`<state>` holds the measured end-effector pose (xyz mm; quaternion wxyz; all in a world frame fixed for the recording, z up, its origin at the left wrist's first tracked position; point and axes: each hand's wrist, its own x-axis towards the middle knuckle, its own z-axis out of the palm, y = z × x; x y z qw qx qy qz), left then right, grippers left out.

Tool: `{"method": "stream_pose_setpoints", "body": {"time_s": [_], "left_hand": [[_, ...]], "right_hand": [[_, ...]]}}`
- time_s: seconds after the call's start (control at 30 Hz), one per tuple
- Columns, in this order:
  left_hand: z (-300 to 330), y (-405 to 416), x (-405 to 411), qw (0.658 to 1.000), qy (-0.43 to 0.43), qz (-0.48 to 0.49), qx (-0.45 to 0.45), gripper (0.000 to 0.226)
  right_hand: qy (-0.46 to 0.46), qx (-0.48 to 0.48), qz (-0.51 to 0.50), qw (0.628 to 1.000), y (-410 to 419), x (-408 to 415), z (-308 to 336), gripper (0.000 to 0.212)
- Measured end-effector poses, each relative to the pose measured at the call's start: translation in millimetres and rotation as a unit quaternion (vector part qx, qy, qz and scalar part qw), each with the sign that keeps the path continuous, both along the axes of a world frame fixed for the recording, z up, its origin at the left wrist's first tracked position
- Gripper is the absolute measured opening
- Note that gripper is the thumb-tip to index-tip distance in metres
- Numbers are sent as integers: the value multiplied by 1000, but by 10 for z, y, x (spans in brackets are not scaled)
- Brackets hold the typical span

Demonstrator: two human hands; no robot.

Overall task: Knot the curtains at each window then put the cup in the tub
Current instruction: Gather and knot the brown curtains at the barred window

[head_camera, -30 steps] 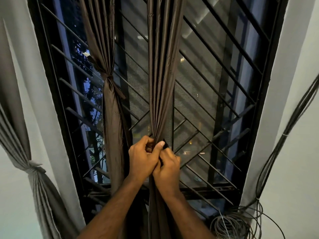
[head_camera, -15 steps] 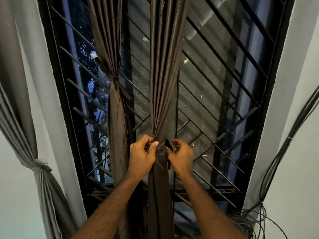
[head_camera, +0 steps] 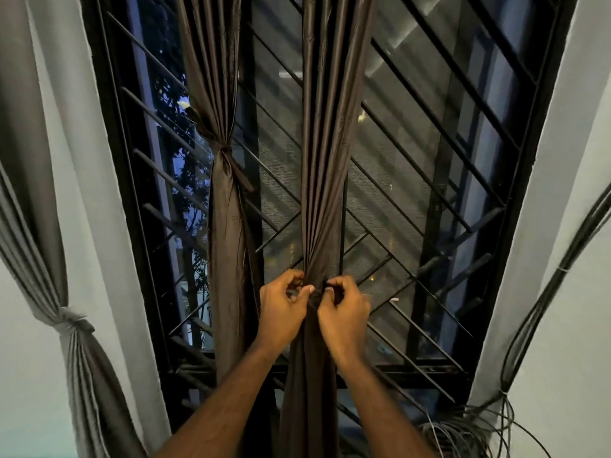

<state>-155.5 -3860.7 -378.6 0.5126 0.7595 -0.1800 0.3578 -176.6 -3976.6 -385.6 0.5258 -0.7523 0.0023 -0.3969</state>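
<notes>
A dark brown curtain (head_camera: 325, 160) hangs gathered in front of the barred window (head_camera: 429, 180). My left hand (head_camera: 281, 312) and my right hand (head_camera: 344, 315) sit on either side of the gathered waist, each pinching a dark tie strip wrapped round the fabric. To the left, a second brown curtain (head_camera: 228, 226) hangs tied with a knot at its middle. A grey curtain (head_camera: 66, 325) at the far left is knotted too. No cup or tub is in view.
White wall strips (head_camera: 109, 226) frame the window on both sides. Black cables (head_camera: 545, 292) run down the right wall and end in a loose coil (head_camera: 463, 434) at the bottom right. Black diagonal bars cover the window behind the curtains.
My hands were stacked on the gather a second ago, then split to either side of it. Now they have drawn close again at the tie. The view shifted slightly.
</notes>
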Motion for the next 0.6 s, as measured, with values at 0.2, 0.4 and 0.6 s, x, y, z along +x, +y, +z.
{"method": "stream_pose_setpoints", "body": {"time_s": [0.2, 0.4, 0.6], "left_hand": [[-43, -28, 10, 997, 47, -53, -28, 14], [-45, -11, -57, 987, 84, -133, -45, 17], [-103, 65, -85, 996, 65, -58, -20, 26]], "right_hand": [[-46, -38, 28, 998, 110, -148, -229, 7], [-46, -36, 125, 990, 112, -161, -324, 34], [1, 131, 151, 980, -1, -120, -390, 34]]}}
